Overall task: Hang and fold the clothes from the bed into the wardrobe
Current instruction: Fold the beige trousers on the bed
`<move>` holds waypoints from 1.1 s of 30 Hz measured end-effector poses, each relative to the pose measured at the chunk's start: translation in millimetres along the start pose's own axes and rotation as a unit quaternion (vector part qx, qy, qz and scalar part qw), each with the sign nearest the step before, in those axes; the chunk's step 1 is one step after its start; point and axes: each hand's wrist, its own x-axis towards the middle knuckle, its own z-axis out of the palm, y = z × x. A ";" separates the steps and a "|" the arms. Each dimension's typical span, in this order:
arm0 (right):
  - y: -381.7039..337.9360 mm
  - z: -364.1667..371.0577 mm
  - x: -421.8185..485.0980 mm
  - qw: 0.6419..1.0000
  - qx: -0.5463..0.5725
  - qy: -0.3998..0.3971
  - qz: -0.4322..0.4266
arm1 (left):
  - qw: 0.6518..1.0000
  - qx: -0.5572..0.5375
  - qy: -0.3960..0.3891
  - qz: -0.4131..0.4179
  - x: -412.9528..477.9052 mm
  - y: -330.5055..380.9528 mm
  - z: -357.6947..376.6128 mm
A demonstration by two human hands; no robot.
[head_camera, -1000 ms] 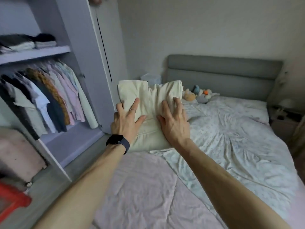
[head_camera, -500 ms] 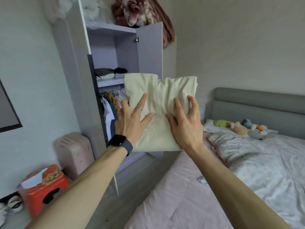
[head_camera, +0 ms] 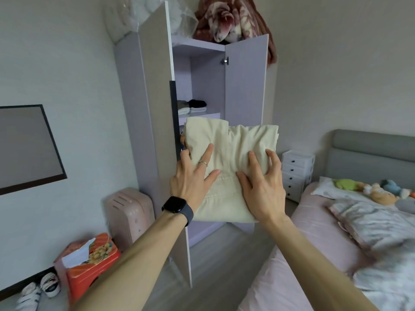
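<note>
Face the wardrobe point(head_camera: 244, 86), both doors swung wide, blankets point(head_camera: 226, 21) heaped on top, the bed point(head_camera: 314, 223) close on the right. Steer straight through the gap between the doors. Avoid the edge of the left door point(head_camera: 155, 108), close by the left knuckles.

Held up in mid-air before that gap, clear of the bed and just below the shelf point(head_camera: 208, 114) as seen from here: the folded cream garment point(head_camera: 226, 153), two folded panels side by side. Judging by the task, likely bound for that shelf, beside the small stack of folded clothes point(head_camera: 190, 106) already there. Raise the bundle enough to clear the shelf lip with the far edge, then slide in flat, alongside the stack rather than into it, to avoid toppling either pile.

Left hand point(head_camera: 193, 178) and right hand point(head_camera: 262, 187): grip clamped on the garment's near half, one to each side, fingers spread across the top face, right fingertips digging in a little. Whatever supports from underneath, hidden. Hold pressure even on both sides to stop the layers sliding apart, and tilt as little as possible. Let go only after setting the weight down on the shelf, withdrawing flat and slowly to leave the fold undisturbed.

Mind the watch point(head_camera: 177, 205) against the door edge, and the ring point(head_camera: 203, 162) against the soft cloth.
</note>
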 end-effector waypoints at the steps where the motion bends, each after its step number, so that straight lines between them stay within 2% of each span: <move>1: -0.1 18.2 8.5 1.000 0.002 0.000 -0.001 | 1.000 -0.001 -0.002 -0.004 11.9 -10.5 10.9; 13: 21.5 185.6 109.3 0.999 0.010 0.025 0.022 | 0.999 0.037 -0.009 0.026 154.0 -88.6 113.4; 18: 51.1 260.4 147.9 0.998 -0.008 0.029 0.058 | 0.988 0.124 -0.007 0.094 217.3 -104.6 176.9; 24: 76.0 332.4 212.5 0.997 -0.046 0.039 0.048 | 0.987 0.110 -0.025 0.111 298.0 -127.2 242.1; 33: 121.8 412.6 310.7 0.994 -0.087 0.049 0.043 | 0.978 0.164 0.040 0.125 407.2 -131.9 325.3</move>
